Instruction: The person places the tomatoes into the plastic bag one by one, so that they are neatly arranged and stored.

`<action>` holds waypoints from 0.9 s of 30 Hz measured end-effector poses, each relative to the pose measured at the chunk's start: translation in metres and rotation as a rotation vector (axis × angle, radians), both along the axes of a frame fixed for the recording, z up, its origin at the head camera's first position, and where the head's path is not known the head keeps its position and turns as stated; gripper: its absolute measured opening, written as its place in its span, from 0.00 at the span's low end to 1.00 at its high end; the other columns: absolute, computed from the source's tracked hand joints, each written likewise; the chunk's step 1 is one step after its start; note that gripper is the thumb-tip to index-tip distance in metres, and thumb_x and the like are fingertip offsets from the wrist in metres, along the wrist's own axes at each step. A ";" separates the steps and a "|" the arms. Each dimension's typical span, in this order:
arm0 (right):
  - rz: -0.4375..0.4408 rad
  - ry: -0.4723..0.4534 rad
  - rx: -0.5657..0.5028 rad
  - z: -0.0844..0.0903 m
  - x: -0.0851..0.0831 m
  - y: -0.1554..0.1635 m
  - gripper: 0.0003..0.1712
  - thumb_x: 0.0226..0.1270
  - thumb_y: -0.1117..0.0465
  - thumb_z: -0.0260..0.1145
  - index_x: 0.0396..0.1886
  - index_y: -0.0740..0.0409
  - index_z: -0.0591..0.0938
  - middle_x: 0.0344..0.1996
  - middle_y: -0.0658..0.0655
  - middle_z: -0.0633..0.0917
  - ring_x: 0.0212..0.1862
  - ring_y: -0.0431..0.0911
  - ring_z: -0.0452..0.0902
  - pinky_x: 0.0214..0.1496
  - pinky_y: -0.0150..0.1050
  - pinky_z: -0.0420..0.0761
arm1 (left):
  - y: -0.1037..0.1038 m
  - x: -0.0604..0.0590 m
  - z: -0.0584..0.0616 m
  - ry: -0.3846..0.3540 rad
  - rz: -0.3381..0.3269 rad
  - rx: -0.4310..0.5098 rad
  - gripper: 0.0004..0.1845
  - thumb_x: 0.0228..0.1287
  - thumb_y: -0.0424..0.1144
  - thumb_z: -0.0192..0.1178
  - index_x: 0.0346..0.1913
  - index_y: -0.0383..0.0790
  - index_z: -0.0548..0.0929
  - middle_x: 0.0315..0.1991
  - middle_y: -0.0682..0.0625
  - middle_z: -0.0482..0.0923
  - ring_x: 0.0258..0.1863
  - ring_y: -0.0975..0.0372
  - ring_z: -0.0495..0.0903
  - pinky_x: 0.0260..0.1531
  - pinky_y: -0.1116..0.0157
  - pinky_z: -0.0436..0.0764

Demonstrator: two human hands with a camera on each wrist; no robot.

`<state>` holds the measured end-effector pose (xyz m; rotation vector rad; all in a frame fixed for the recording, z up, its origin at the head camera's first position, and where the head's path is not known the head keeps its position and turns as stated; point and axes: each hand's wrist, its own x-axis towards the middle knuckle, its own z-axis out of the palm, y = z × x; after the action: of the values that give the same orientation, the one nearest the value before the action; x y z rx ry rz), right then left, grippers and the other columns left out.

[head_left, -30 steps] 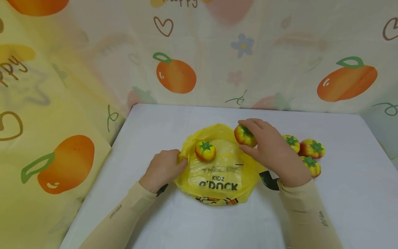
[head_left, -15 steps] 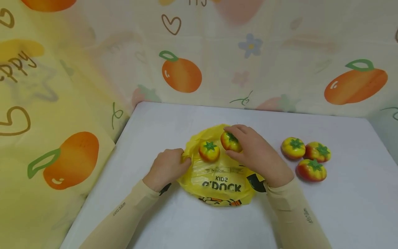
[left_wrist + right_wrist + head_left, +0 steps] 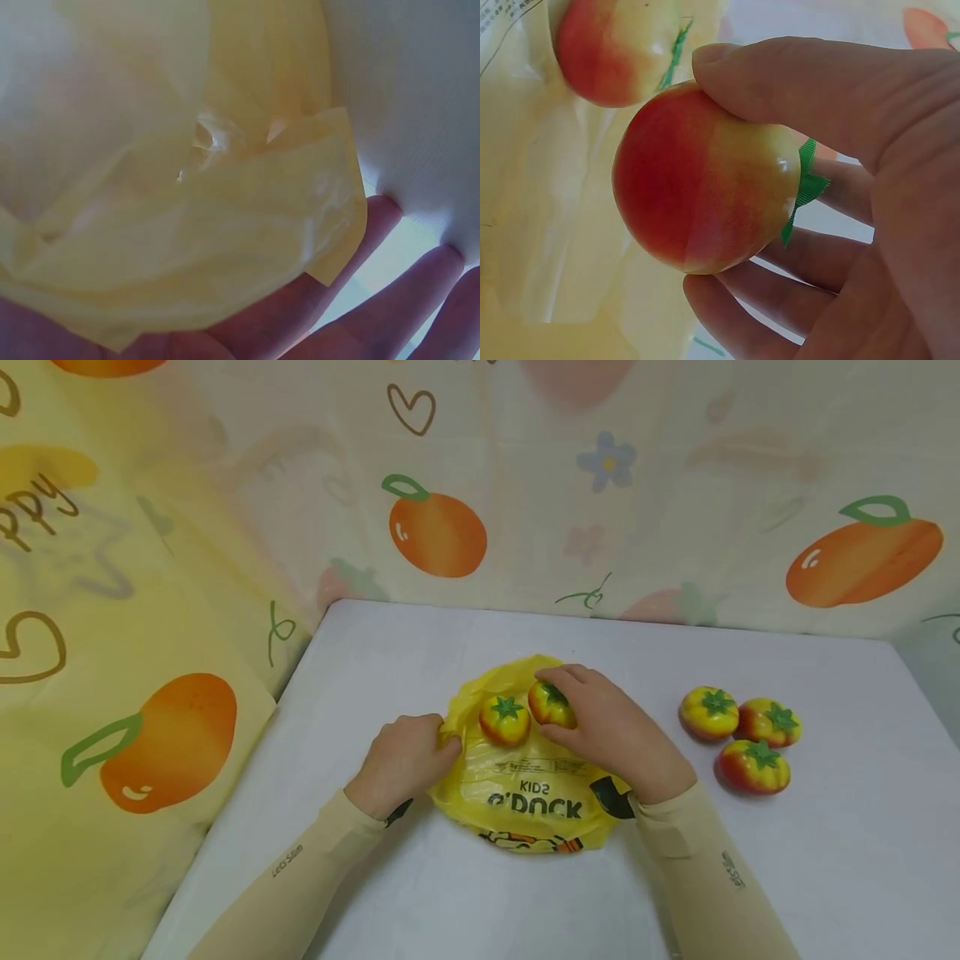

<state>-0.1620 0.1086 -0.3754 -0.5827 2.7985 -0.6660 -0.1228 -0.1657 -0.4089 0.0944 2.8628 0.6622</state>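
On the white table (image 3: 420, 893), a yellow plastic bag (image 3: 525, 781) printed with dark lettering lies flat near the middle, nearer the left edge than the right. The left hand (image 3: 401, 760) pinches the bag's left rim, fingers curled over the film; the left wrist view shows the thin yellow plastic (image 3: 187, 225) draped across the fingers (image 3: 390, 300), which seems to keep the loose bag from sliding and its edge raised. The right hand (image 3: 611, 735) grips a toy tomato (image 3: 551, 704), red and yellow with a green calyx, between thumb and curled fingers, low over the far part of the bag. In the right wrist view the held tomato (image 3: 705, 180) sits clamped from both sides, calyx turned toward the palm; whether it touches the plastic cannot be told. Just beside it, to its left, a second tomato (image 3: 505, 720) rests on the bag, so the two sit close together on the yellow film. Three more tomatoes (image 3: 742, 735) cluster touching one another on the bare tabletop toward the right edge, well apart from the bag, within reach of the right hand. A fruit-printed cloth (image 3: 435, 531) hangs behind the far edge.
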 end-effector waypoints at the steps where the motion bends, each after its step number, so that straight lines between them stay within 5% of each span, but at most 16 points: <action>1: -0.002 -0.005 0.002 -0.001 0.000 0.000 0.42 0.71 0.49 0.76 0.81 0.47 0.70 0.77 0.59 0.73 0.74 0.58 0.73 0.78 0.60 0.75 | 0.000 0.000 0.000 -0.001 -0.002 0.000 0.14 0.72 0.44 0.57 0.29 0.41 0.78 0.20 0.52 0.68 0.17 0.58 0.71 0.19 0.66 0.67; 27: 0.007 -0.053 0.011 -0.021 -0.005 -0.002 0.43 0.70 0.51 0.77 0.80 0.51 0.70 0.76 0.60 0.75 0.72 0.57 0.75 0.77 0.60 0.76 | 0.003 0.002 -0.002 0.010 -0.012 -0.008 0.15 0.73 0.45 0.57 0.28 0.41 0.77 0.19 0.52 0.67 0.16 0.59 0.70 0.18 0.66 0.66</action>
<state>-0.1671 0.1067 -0.3967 -0.5636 2.7480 -0.6552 -0.1210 -0.1626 -0.4105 0.1142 2.8714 0.6501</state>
